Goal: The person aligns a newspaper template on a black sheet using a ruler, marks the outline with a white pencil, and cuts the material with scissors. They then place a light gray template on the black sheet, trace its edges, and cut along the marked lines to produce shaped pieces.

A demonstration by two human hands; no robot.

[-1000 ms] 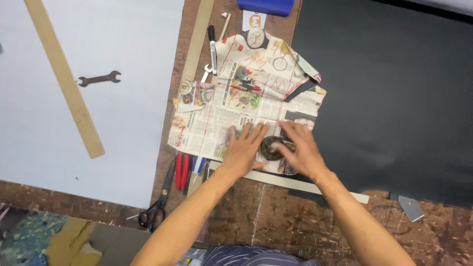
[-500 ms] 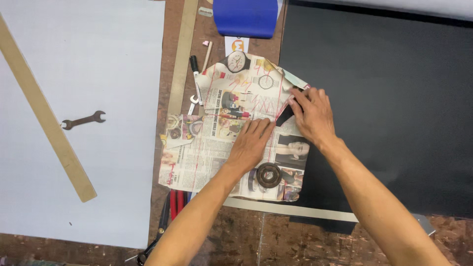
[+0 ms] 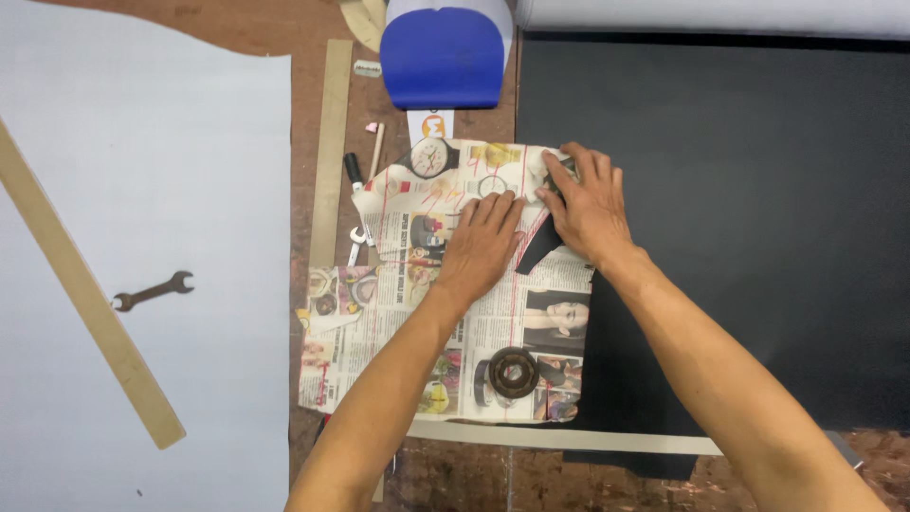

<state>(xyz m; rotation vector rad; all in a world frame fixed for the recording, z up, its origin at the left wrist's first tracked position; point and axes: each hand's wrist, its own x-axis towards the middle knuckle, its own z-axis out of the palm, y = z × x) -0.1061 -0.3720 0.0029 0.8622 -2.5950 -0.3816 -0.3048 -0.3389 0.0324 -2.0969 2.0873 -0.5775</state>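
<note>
A cut sheet of newspaper lies on the brown bench, overlapping the left edge of a large black sheet. My left hand rests flat on the paper's upper middle, fingers spread, holding nothing. My right hand sits at the paper's top right corner. Its thumb and fingers pinch the paper's edge there, and a dark wedge shows just below the thumb. A rusty ring-shaped metal part sits on the paper's lower right, apart from both hands.
A blue and white rounded object stands at the top. A wristwatch, a marker and a pale strip lie near the paper. A wrench and wooden slat rest on the pale sheet at left.
Both hands left the rusty ring and moved up the newspaper to its upper part. The right hand went to the top right corner. The view has shifted downward.
</note>
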